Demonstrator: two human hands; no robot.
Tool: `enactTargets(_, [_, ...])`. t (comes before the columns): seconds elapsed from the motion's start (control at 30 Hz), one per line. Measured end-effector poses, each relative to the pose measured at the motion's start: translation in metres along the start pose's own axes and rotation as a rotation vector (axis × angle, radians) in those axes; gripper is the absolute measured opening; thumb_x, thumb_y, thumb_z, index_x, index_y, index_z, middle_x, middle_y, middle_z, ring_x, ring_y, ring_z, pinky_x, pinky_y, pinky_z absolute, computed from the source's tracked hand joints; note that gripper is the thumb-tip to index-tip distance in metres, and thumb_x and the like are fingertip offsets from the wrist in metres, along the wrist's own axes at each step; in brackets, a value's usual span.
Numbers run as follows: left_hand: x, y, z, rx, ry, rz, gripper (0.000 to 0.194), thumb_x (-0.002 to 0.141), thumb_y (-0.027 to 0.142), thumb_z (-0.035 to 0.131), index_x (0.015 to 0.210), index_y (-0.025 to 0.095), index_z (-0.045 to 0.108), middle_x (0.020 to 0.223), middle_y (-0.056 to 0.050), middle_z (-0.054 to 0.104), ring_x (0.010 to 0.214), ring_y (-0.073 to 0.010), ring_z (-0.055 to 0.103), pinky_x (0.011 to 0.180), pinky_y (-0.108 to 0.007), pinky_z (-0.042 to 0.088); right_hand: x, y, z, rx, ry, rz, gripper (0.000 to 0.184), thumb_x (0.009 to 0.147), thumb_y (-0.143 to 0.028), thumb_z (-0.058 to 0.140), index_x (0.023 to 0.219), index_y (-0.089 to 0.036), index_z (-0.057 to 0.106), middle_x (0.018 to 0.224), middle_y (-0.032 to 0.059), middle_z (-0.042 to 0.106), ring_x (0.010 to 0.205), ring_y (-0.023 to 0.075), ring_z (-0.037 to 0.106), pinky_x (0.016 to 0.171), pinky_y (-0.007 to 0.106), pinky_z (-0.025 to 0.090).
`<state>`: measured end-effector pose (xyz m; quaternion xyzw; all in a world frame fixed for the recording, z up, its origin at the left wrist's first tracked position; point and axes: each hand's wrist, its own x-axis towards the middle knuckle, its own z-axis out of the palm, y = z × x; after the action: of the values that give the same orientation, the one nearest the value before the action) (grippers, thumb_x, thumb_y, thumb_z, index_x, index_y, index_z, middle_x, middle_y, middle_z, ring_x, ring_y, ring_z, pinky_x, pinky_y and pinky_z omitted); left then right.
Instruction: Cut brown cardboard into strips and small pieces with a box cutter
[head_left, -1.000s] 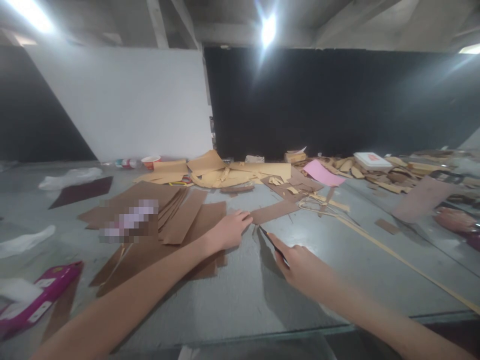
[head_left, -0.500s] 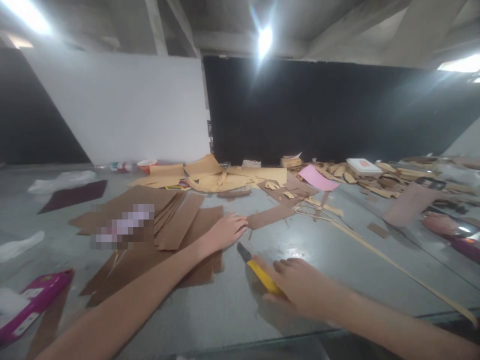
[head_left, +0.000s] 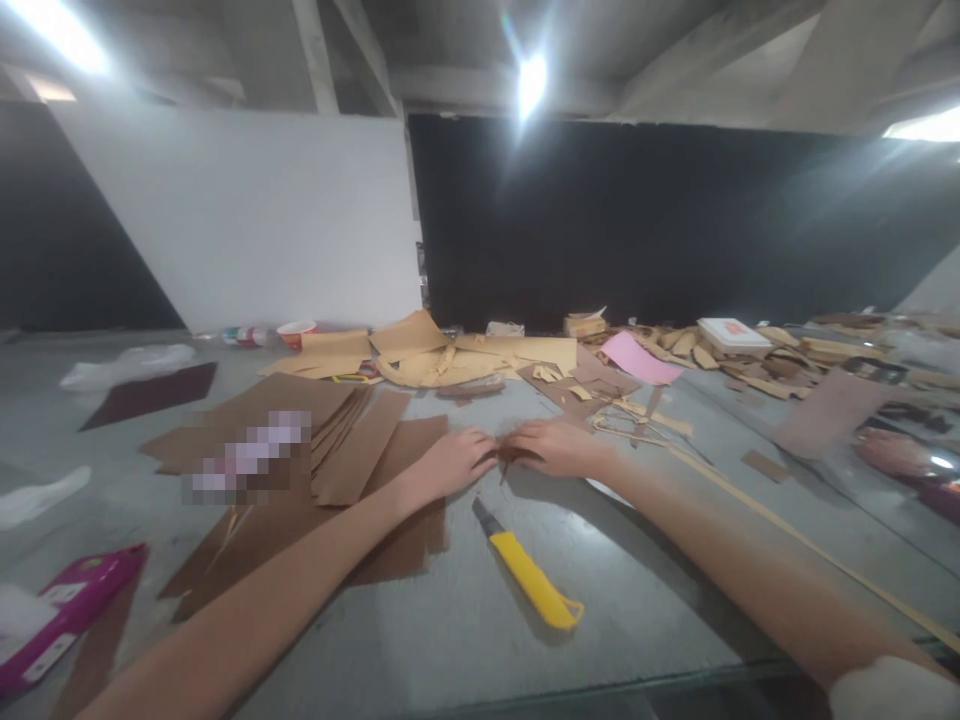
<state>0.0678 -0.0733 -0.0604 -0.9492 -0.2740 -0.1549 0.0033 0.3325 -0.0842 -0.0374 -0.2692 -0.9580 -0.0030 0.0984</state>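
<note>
My left hand (head_left: 459,461) and my right hand (head_left: 553,447) meet at the middle of the table. Their fingers are curled on a small piece of brown sheet (head_left: 505,454), mostly hidden beneath them. A yellow utility knife (head_left: 531,580) lies on the table nearer to me, its dark blade pointing to the far left and no hand on it. Left of my left hand is a stack of brown sheets and strips (head_left: 360,450), with my forearm crossing its near part.
A magenta case-like object (head_left: 71,615) lies at the near left. Tan sheets (head_left: 517,352), a pink sheet (head_left: 640,358) and a white box (head_left: 733,335) stand along the back. A long tan strip (head_left: 802,530) runs down the right. At the right edge another person's hand (head_left: 892,453) shows.
My right hand has let go of the yellow utility knife, leaving it on the table, and moved forward and left to the brown piece. My left hand has stayed nearly in place.
</note>
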Motion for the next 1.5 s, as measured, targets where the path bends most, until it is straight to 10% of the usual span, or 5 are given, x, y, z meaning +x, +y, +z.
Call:
enactTargets(0.2, [0.014,-0.006,-0.003,0.201,-0.086,0.160,0.018,0.107,0.022,0.055,0.100,0.016,0.070,0.095,-0.011,0.071,0.096,-0.0252,0.068,0.088,-0.036,0.053,-0.004,0.002,0.016,-0.038,0.076,0.007,0.036,0.110,-0.031,0.048,0.133,-0.013,0.069,0.123,0.0174,0.074,0.116,0.0236,0.068,0.103,0.041,0.052])
enactTargets(0.4, [0.012,0.000,0.011,0.243,-0.081,0.035,0.022,0.101,0.007,0.055,0.118,0.014,0.065,0.105,-0.014,0.072,0.104,-0.0282,0.068,0.088,-0.039,0.054,-0.006,0.006,0.027,-0.040,0.129,0.046,0.039,0.112,-0.035,0.046,0.136,-0.013,0.068,0.128,0.0186,0.073,0.119,0.0249,0.069,0.106,0.044,0.052])
enactTargets(0.77, [0.014,0.025,-0.005,-0.403,0.208,-0.305,0.025,0.105,0.033,0.052,0.094,0.020,0.070,0.085,-0.002,0.071,0.081,-0.0194,0.064,0.077,-0.030,0.047,-0.006,-0.003,0.010,0.164,0.321,0.246,0.032,0.110,-0.030,0.045,0.116,-0.019,0.074,0.111,0.0109,0.077,0.104,0.0222,0.069,0.096,0.037,0.050])
enactTargets(1.17, [0.000,0.038,0.003,-1.062,0.211,-0.472,0.049,0.100,0.068,0.050,0.092,0.020,0.057,0.073,-0.001,0.071,0.057,-0.0153,0.060,0.059,-0.027,0.046,-0.028,0.004,-0.049,0.574,-0.124,0.500,0.039,0.083,-0.055,0.074,0.079,-0.016,0.077,0.066,-0.0008,0.065,0.061,0.0143,0.054,0.056,0.025,0.034])
enactTargets(1.5, [-0.003,0.038,0.006,-0.853,0.190,-0.569,0.047,0.101,0.067,0.044,0.087,0.023,0.052,0.059,0.006,0.051,0.054,-0.0155,0.052,0.056,-0.027,0.036,-0.035,0.015,-0.050,0.655,-0.174,0.518,0.058,0.080,-0.075,0.072,0.079,-0.018,0.081,0.065,0.0008,0.067,0.060,0.0148,0.050,0.056,0.027,0.033])
